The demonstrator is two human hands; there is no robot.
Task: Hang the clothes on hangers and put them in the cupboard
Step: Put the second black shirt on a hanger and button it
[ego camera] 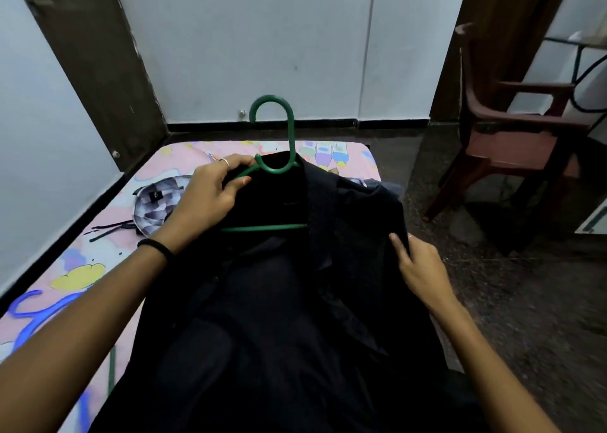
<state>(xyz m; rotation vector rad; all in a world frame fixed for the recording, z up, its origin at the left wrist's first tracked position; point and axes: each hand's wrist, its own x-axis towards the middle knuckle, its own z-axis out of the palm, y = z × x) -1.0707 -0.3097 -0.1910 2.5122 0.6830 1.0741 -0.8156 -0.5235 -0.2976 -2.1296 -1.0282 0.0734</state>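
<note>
From the head camera, a dark shirt [282, 301] lies spread over a mattress with a pink cartoon-print sheet [98, 255], its collar end away from the person. A green plastic hanger [276, 169] sits inside the collar: the hook stands up clear of the fabric, the bottom bar shows across the open neck, and its right arm is hidden under the right shoulder of the shirt.

The left hand [207, 196] has its fingers curled around the hanger's left arm near the neck, thumb pressing beneath; a ring and a black wristband show. The right hand [417, 265] pinches the shirt's right shoulder edge, with the index finger extended along the cloth and the other fingers tucked under it.

The left shoulder looks not yet seated, so lifting now could let the shirt slide off that side and drop back on the bed. Tugging hard with the right hand could pull the collar off centre or twist the hanger inside the cloth.

A checked shirt [157, 202] lies folded beyond the left hand, with a blue hanger [36, 311] at the sheet's near left. A brown plastic chair [512, 137] stands at the right. No cupboard is in view.
</note>
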